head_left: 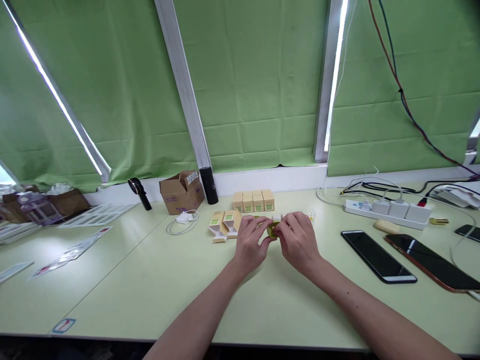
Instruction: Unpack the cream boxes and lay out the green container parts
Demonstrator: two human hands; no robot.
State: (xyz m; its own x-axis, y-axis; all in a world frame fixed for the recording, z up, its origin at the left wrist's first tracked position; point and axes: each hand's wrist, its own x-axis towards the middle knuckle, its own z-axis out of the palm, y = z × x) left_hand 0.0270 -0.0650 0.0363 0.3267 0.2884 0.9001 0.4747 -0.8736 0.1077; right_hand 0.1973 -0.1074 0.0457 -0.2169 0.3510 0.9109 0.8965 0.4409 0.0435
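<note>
My left hand [252,242] and my right hand [298,239] meet over the middle of the pale green table [150,290]. Both pinch a small yellow-green object [272,229] between their fingertips; its shape is mostly hidden by the fingers. Just left of my left hand lie two opened small tan boxes [224,224] with green labels. Behind the hands stands a row of several closed tan boxes [253,200] with the same green labels.
A brown cardboard box [181,191], a black cylinder [208,185] and a white charger with cable [184,219] sit at the back left. Two phones [378,255] lie at the right, behind them a white power strip [388,209] with plugs and cables.
</note>
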